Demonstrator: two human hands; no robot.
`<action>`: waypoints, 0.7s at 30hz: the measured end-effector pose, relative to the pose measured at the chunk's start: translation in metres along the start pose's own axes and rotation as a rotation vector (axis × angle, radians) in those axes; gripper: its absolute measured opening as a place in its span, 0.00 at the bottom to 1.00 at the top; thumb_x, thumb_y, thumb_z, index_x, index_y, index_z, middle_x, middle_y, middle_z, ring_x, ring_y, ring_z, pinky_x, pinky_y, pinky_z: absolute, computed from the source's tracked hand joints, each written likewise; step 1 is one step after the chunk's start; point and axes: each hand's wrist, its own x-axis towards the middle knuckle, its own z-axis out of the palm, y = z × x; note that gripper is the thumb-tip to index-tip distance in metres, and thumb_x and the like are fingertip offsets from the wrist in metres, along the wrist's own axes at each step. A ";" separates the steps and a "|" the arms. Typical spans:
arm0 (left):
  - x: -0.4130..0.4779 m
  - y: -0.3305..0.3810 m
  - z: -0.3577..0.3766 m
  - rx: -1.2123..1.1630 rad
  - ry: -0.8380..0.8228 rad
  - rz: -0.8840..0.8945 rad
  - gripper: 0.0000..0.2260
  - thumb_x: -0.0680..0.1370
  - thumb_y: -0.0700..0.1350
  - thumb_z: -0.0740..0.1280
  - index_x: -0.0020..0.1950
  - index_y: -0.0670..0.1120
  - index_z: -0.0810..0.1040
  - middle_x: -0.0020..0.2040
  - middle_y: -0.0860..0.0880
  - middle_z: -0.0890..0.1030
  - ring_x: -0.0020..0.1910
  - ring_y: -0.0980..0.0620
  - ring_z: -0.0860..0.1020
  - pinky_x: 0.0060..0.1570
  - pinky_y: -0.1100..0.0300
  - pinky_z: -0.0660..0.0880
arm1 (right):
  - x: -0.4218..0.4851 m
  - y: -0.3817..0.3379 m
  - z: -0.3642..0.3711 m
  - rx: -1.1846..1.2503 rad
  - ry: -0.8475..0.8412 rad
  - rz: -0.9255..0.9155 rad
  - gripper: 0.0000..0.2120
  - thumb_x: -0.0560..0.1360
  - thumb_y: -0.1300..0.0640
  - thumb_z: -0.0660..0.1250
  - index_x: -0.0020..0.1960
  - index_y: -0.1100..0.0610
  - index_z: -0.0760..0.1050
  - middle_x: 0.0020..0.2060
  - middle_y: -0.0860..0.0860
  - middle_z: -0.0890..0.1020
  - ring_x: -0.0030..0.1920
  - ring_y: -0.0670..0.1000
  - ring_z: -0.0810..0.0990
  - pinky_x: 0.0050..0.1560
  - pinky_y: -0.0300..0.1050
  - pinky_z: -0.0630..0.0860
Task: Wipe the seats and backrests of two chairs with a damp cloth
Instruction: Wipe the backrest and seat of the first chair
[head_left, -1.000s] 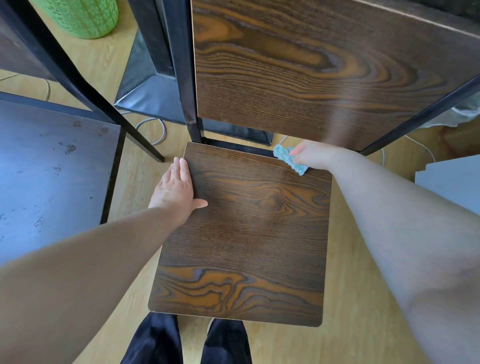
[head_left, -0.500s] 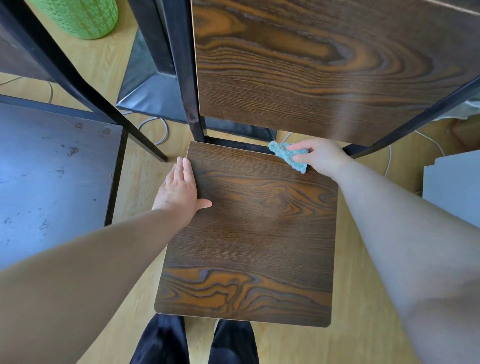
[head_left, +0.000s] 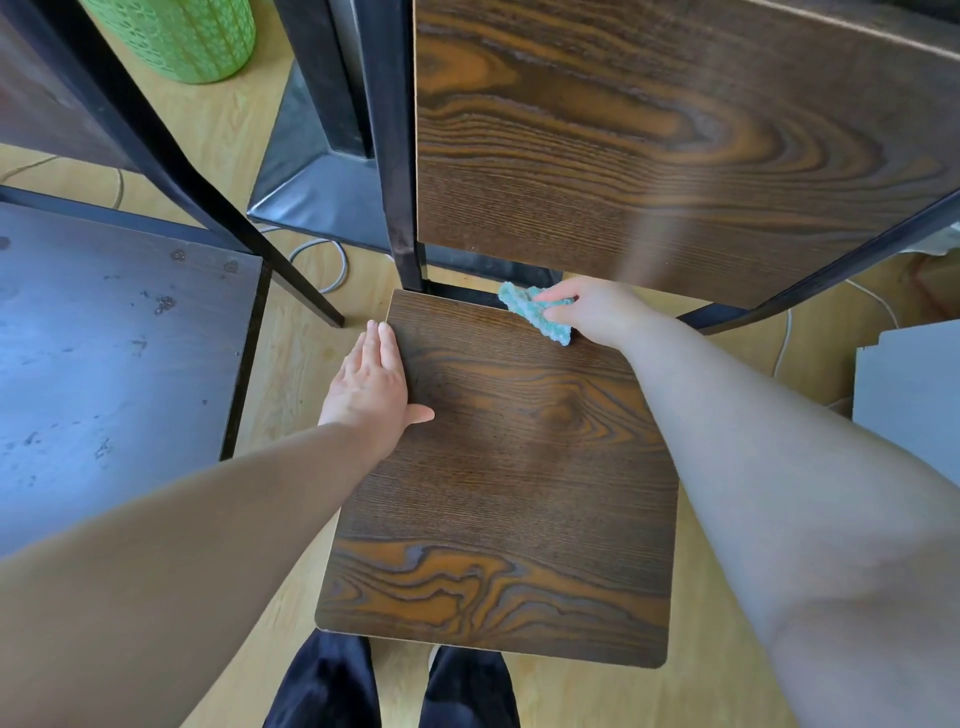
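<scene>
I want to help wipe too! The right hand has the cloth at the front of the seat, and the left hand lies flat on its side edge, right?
Not the front. The head view shows the right hand holding the cloth at the back of the seat, under the backrest. The left hand does lie flat on its side edge.

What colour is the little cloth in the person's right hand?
Light teal, a blue-green; the cloth shows plainly in the head view.

Likely a home: laminate floor (head_left: 304, 358); wood-grain chair (head_left: 519, 493) (second chair (head_left: 114, 364) beside); green basket (head_left: 182, 36); loose cable (head_left: 338, 266).
</scene>
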 end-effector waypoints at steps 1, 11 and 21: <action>0.000 0.001 0.000 0.001 -0.002 -0.002 0.49 0.78 0.58 0.68 0.80 0.41 0.34 0.81 0.42 0.39 0.81 0.44 0.43 0.77 0.51 0.50 | 0.002 -0.007 0.001 -0.023 -0.006 -0.004 0.16 0.82 0.48 0.62 0.68 0.38 0.74 0.68 0.45 0.74 0.59 0.49 0.73 0.57 0.43 0.70; 0.002 0.001 -0.002 0.005 -0.028 -0.012 0.50 0.78 0.59 0.67 0.79 0.40 0.33 0.81 0.42 0.38 0.80 0.44 0.41 0.77 0.51 0.49 | 0.011 -0.057 0.013 -0.233 -0.059 -0.044 0.20 0.83 0.59 0.53 0.70 0.51 0.74 0.57 0.50 0.79 0.52 0.54 0.76 0.40 0.41 0.66; 0.002 0.003 -0.003 -0.007 -0.044 -0.020 0.50 0.78 0.58 0.67 0.79 0.40 0.33 0.81 0.42 0.37 0.80 0.45 0.41 0.77 0.53 0.49 | 0.007 -0.097 0.025 -0.212 -0.033 -0.094 0.18 0.81 0.60 0.54 0.65 0.56 0.77 0.65 0.57 0.78 0.64 0.60 0.76 0.65 0.58 0.74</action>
